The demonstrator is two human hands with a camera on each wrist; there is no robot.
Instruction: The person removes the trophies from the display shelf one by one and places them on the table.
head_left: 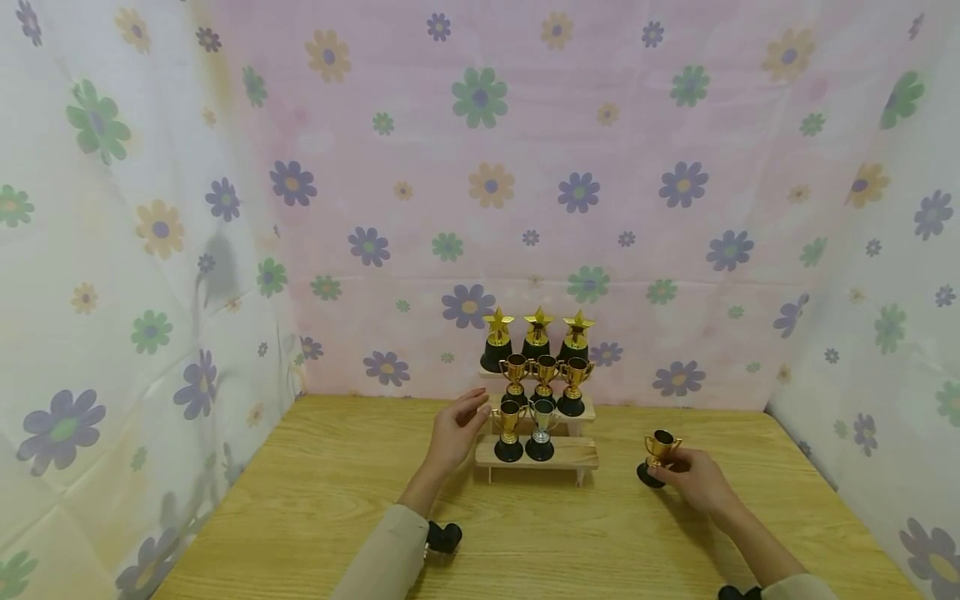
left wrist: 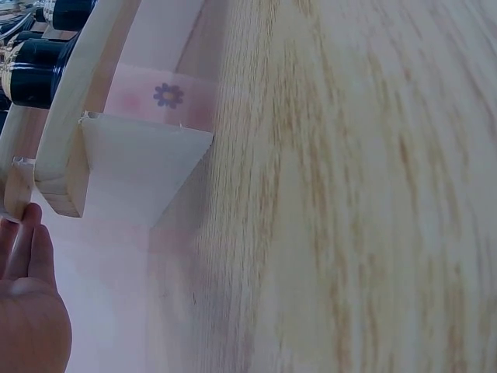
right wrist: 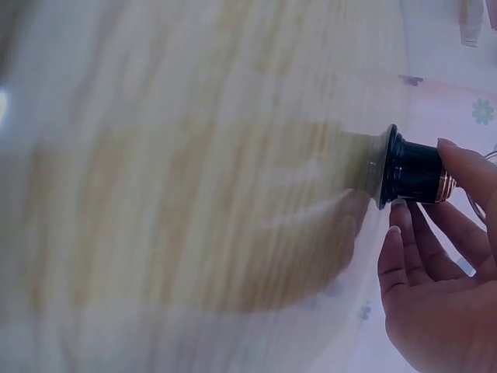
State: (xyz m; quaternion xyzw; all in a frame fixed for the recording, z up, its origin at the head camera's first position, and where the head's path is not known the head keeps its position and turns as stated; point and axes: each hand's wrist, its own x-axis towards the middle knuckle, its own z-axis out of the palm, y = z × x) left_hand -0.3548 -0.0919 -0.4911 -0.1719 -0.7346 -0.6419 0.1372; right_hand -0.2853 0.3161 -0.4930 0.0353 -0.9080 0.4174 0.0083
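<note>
My right hand (head_left: 697,479) grips a small gold trophy cup (head_left: 662,447) with two handles, right of the wooden stand. In the right wrist view, thumb and fingers close around its black base (right wrist: 415,171), low over the table. Straight-fingered, my left hand (head_left: 455,429) is at the stand's left side; in the left wrist view its fingertips (left wrist: 31,214) come right up to the end of a step. The stand's bottom step (head_left: 570,454) carries a gold cup (head_left: 509,429) and a silver cup (head_left: 542,427), with bare wood to their right.
Three gold cups (head_left: 545,375) stand on the middle step and three gold star trophies (head_left: 537,333) on the top one. The stand sits on a wood-grain table (head_left: 570,533). Behind it hangs a pink flowered cloth (head_left: 510,150), with pale flowered cloth at both sides.
</note>
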